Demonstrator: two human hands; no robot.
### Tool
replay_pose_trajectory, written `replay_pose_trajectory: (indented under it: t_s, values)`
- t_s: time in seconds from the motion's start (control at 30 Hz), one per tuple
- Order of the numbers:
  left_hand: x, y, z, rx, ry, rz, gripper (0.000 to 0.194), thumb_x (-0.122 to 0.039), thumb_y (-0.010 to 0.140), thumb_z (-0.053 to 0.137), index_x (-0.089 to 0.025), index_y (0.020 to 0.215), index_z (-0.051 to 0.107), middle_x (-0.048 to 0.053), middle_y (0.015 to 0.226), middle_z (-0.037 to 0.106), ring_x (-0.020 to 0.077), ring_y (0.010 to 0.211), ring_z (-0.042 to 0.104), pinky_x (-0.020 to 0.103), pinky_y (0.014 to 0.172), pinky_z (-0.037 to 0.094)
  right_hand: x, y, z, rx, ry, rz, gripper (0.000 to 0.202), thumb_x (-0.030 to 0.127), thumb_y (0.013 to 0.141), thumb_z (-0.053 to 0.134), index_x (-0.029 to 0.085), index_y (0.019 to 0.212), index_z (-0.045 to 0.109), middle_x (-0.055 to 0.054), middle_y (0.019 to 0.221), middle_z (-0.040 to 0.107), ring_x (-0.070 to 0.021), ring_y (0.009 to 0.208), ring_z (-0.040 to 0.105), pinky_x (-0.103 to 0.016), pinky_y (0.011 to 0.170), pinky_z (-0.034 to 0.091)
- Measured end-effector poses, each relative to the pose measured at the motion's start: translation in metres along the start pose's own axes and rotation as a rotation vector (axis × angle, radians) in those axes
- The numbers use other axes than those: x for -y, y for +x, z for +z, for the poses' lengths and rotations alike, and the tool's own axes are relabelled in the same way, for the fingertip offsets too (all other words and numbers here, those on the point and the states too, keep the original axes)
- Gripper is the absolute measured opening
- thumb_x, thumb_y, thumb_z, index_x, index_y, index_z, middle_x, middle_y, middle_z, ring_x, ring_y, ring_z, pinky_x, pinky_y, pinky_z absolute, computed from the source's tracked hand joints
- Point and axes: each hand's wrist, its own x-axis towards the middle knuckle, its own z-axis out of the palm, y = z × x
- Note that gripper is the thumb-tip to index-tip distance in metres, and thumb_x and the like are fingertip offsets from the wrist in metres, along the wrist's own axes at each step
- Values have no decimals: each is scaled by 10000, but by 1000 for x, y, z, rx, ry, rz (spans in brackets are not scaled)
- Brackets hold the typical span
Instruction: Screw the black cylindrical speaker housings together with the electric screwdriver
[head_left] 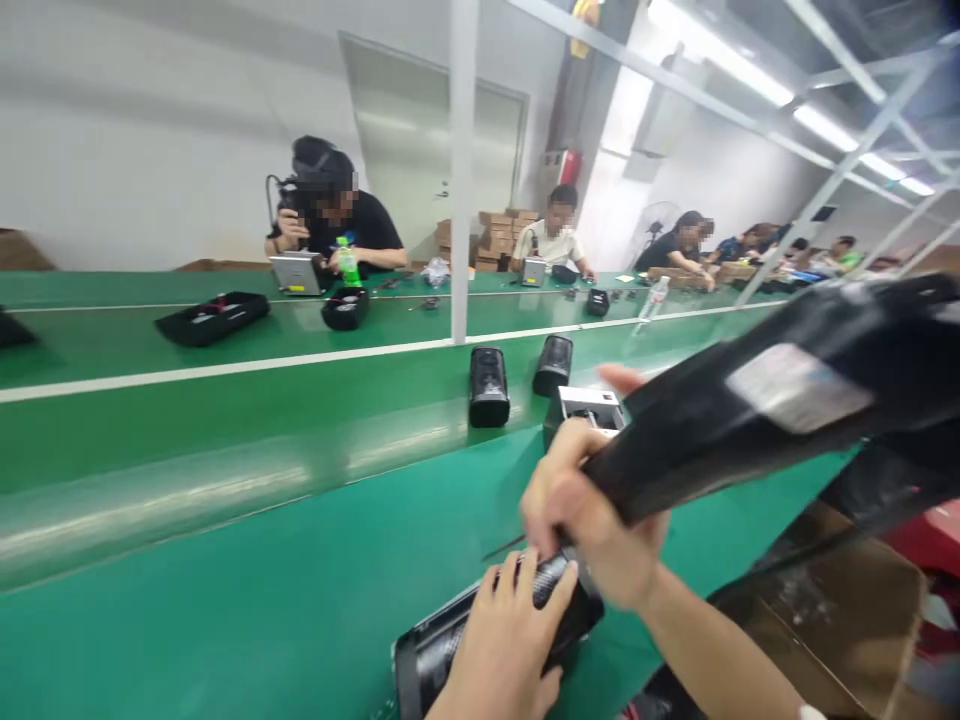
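Note:
My left hand point(506, 625) grips a black casing point(431, 660) with a patterned, glossy top, which lies on its side on the green bench. Its fingers are spread over the upper face. In my right hand point(577, 500) is a black electric screwdriver point(720, 410) with a whitish label, held slantwise close to the camera and somewhat blurred. The fingers wrap round its lower end, just above the casing's far end. My hand hides the screwdriver's tip. A thin dark rod point(504, 549) shows beside my right hand.
Two black casings point(489, 385) point(553, 363) and an open housing with a pale metal part point(590, 405) stand beyond my hands. A white post point(463, 180) rises from the bench. An open cardboard box point(840, 600) is at lower right. Several people work across the line.

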Motion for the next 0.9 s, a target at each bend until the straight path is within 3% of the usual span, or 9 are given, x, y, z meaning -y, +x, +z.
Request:
replay_pose_trajectory:
  t_s: [0.07, 0.17, 0.23, 0.3, 0.5, 0.63, 0.77, 0.9]
  values:
    - [12, 5, -3, 10, 20, 21, 1043, -377, 913, 967, -421, 1837, 484, 186, 1877, 520, 495, 1619, 632, 656, 1257, 610, 12, 15, -47, -184, -213, -160, 530, 310, 1052, 900, 384, 1469, 581, 148, 727, 640, -115, 397, 564, -256, 422, 538]
    - [23, 10, -2, -46, 120, -5, 1103, -189, 880, 886, -444, 1858, 444, 170, 1874, 527, 494, 1605, 650, 659, 1231, 627, 12, 28, -113, -307, -364, -205, 417, 238, 1028, 892, 312, 1343, 629, 144, 708, 645, -109, 413, 585, -250, 454, 533]
    - [26, 10, 4, -109, 178, -36, 1096, -177, 883, 884, -454, 1853, 454, 154, 1853, 562, 471, 1588, 669, 626, 1228, 630, 3, 32, -141, -351, -407, -219, 382, 243, 1030, 882, 295, 1313, 630, 149, 699, 640, -105, 409, 581, -248, 453, 521]
    - [29, 8, 11, -151, 197, -50, 1088, -202, 899, 895, -469, 1854, 447, 134, 1850, 571, 455, 1579, 677, 598, 1223, 631, -9, 32, -155, -374, -439, -218, 376, 276, 1035, 874, 289, 1313, 622, 152, 688, 633, -105, 413, 574, -249, 464, 518]
    - [47, 4, 22, -214, 162, 35, 1058, -405, 995, 888, -477, 1894, 335, 113, 1785, 647, 438, 1481, 749, 558, 1113, 692, -33, 29, -154, -337, -454, -93, 462, 382, 996, 912, 282, 1334, 614, 152, 623, 590, -120, 403, 529, -260, 448, 489]
    - [33, 21, 15, -285, 187, 28, 851, -427, 994, 897, -364, 1774, 562, 170, 1747, 667, 484, 1535, 705, 673, 1202, 650, -30, 19, -158, -308, -389, 10, 425, 371, 995, 920, 281, 1300, 638, 150, 629, 573, -110, 385, 512, -251, 424, 480]
    - [5, 43, 7, -281, 143, 16, 743, -496, 968, 953, -276, 1628, 692, 236, 1736, 657, 520, 1539, 696, 726, 1210, 640, -4, -4, -151, -304, -303, 59, 447, 291, 1005, 925, 320, 1357, 652, 149, 658, 601, -101, 363, 505, -227, 390, 482]
    - [-4, 48, 6, -290, 105, -13, 547, -503, 1082, 838, -281, 1571, 731, 228, 1721, 673, 487, 1513, 724, 680, 1154, 686, 40, -29, -122, -264, -200, 39, 404, 284, 1067, 906, 421, 1384, 697, 149, 655, 597, -98, 348, 460, -231, 391, 490]
